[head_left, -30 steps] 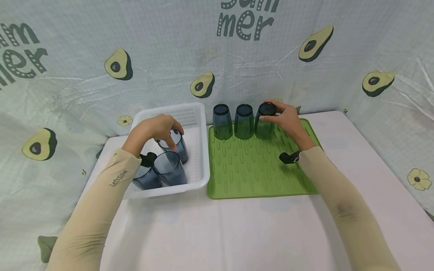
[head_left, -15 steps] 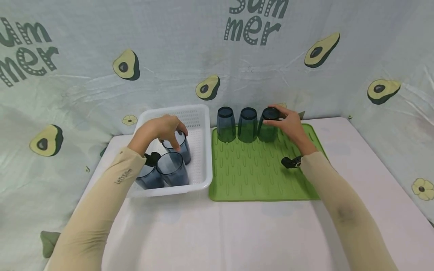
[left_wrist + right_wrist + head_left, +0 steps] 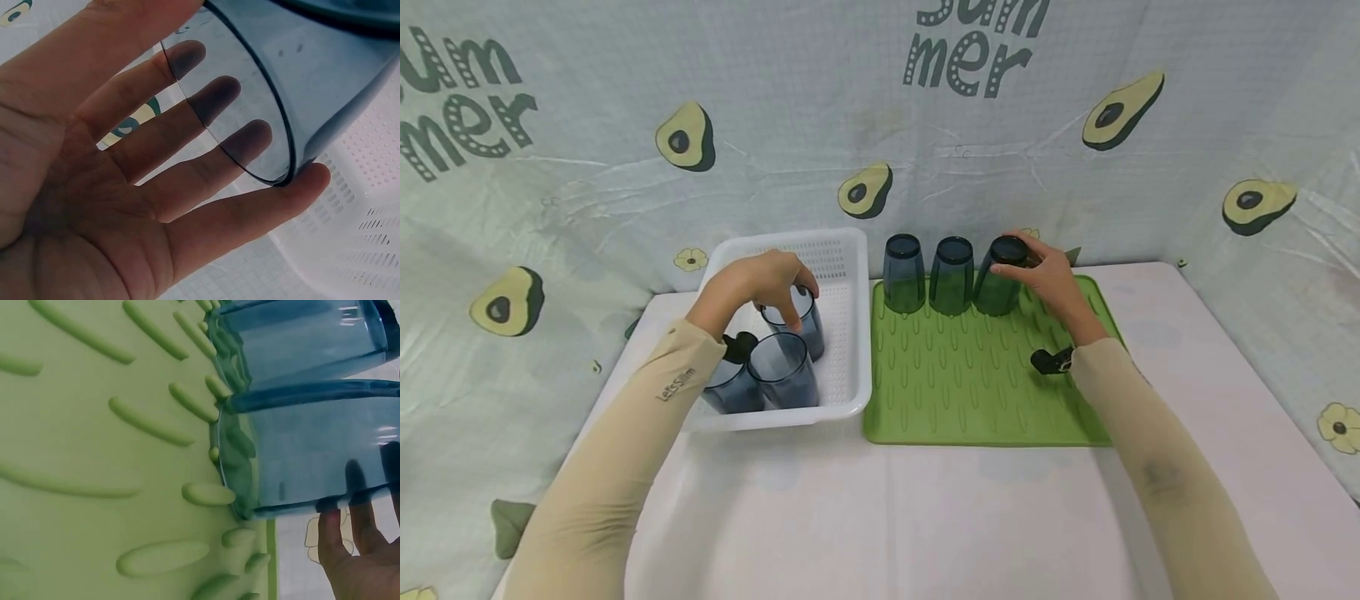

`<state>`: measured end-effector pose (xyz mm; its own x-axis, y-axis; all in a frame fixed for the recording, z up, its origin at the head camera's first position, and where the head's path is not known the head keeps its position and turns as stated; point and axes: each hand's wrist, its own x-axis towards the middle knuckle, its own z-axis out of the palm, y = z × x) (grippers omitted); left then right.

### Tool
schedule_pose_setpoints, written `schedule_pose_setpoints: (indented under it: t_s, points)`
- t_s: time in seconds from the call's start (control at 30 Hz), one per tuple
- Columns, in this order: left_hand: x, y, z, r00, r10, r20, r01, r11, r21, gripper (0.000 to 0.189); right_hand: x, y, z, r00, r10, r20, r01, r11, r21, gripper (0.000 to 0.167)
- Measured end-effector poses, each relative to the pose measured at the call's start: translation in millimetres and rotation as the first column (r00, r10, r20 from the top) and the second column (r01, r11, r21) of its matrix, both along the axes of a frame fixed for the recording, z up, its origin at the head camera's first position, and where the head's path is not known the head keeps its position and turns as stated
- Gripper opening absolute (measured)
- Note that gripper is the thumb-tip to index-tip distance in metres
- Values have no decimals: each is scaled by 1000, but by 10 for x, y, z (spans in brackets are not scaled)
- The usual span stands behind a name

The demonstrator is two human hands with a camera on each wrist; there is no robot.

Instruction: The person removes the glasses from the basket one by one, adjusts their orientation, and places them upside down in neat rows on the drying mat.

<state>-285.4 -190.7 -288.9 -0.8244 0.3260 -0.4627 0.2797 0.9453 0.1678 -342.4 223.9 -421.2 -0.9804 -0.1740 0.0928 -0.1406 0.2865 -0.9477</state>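
Observation:
Inside the white plastic basket [image 3: 859,358], my left hand [image 3: 766,279] grips an upright blue tinted glass [image 3: 810,332] by its rim. Its fingers show through the wall of that glass [image 3: 325,87] in the left wrist view, while the thumb is on the near side. Two more upright glasses stand in the basket, a front glass [image 3: 790,385] and one [image 3: 733,393] partly behind my wrist. My right hand [image 3: 1051,277] holds an upside-down glass [image 3: 995,290] near its base, fingers behind and thumb in front. The mouth of that glass [image 3: 306,450] meets the ribbed mat in the right wrist view.
Two upside-down glasses, a left one [image 3: 904,279] and a middle one [image 3: 951,282], stand in a row at the back of the green mat [image 3: 958,392]. A white-covered table [image 3: 880,517] lies under everything. A patterned cloth wall [image 3: 790,108] rises behind.
The head view has shifted slightly, so the scene appears a little farther right. Both hands keep their grips on the same glasses, in nearly the same places.

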Motion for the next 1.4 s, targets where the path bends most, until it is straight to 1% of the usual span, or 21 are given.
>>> schedule_pose_setpoints:
  t_s: [0.13, 0.23, 0.3, 0.43, 0.5, 0.57, 0.67, 0.77, 0.9, 0.97, 1.13, 1.3, 1.4]
  points:
    - [-13, 1, -4, 1000, -16, -12, 16, 1000, -4, 59, -23, 28, -10, 1000, -2, -11, 3, 999, 37, 74]
    - [-21, 0, 3, 999, -37, -21, 37, 999, 1, 58, -32, 45, 31, 1000, 0, -11, 1, 997, 75, 75]
    - [-27, -7, 5, 998, -64, -27, 65, 998, 10, 58, -22, 47, 77, 1000, 11, 11, -12, 996, 83, 75]
    - [-49, -30, -3, 992, -118, -32, 119, 993, 19, 58, 41, 24, 209, 996, 54, 71, -58, 996, 63, 76]
    - [-48, -47, -7, 989, -138, -47, 139, 990, 20, 59, 84, 2, 274, 994, 69, 86, -74, 996, 54, 76]
    - [-42, -64, -25, 988, -144, -62, 146, 989, 24, 58, 128, -18, 319, 993, 74, 88, -79, 996, 50, 75]
    - [-10, -78, -43, 985, -153, -85, 157, 987, 40, 56, 170, -32, 339, 993, 77, 87, -82, 995, 54, 74]
    - [29, -82, -55, 982, -159, -103, 165, 985, 53, 55, 178, -28, 326, 994, 75, 82, -81, 994, 71, 74]
    - [70, -78, -26, 976, -157, -149, 167, 984, 55, 55, 175, -21, 328, 995, 65, 69, -71, 994, 79, 74]
    - [89, -72, 3, 975, -146, -167, 158, 986, 58, 56, 184, -22, 346, 995, 65, 71, -70, 995, 70, 73]
    - [129, -67, 41, 975, -109, -196, 129, 987, 92, 56, 158, -16, 311, 995, 63, 82, -68, 996, 65, 74]
    - [132, -83, 50, 972, -71, -223, 104, 985, 140, 56, 28, 40, 152, 998, 53, 42, -57, 994, 97, 74]
    - [139, -80, 68, 970, -56, -235, 95, 983, 159, 55, -25, 75, 111, 997, 70, 19, -72, 988, 135, 73]
